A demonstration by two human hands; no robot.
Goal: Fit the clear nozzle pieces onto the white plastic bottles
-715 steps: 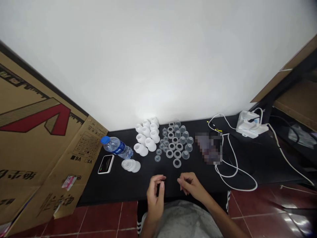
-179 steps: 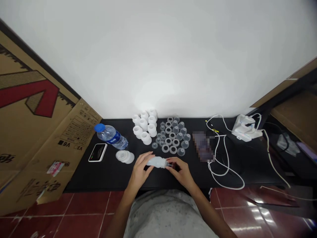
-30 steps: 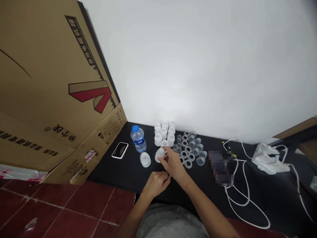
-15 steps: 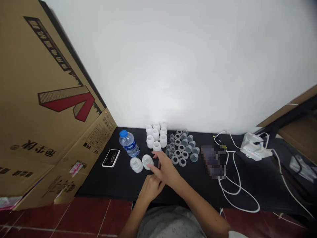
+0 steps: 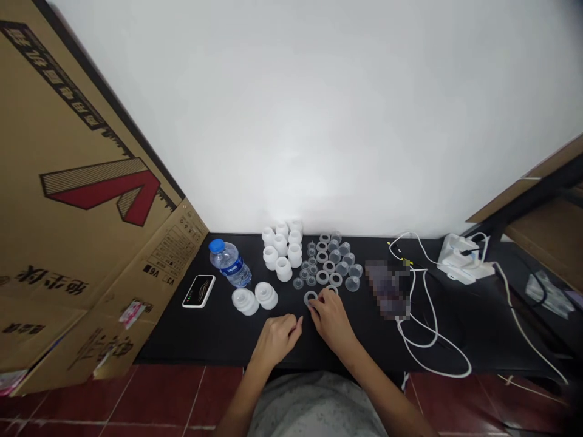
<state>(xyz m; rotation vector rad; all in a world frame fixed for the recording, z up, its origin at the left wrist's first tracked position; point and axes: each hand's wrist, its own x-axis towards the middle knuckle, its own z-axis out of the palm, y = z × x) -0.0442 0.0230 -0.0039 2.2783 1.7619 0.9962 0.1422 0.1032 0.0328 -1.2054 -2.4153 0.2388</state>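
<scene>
Fingertips of my R hand [image 5: 331, 315] sat at clear ring [image 5: 310, 297], right of water bottle [image 5: 230, 266] — couldn't tell if pinched. L hand [image 5: 276, 338] lay loose, empty. Ring prob. light, slippery — take by rim.

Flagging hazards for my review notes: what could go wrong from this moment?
The right hand works at a clear ring beside closely packed rings and caps; a slip could scatter them. The water bottle sits close to the phone; knocked, it might hit or wet it. White cables loop to the edge of the table and could snag.
</scene>
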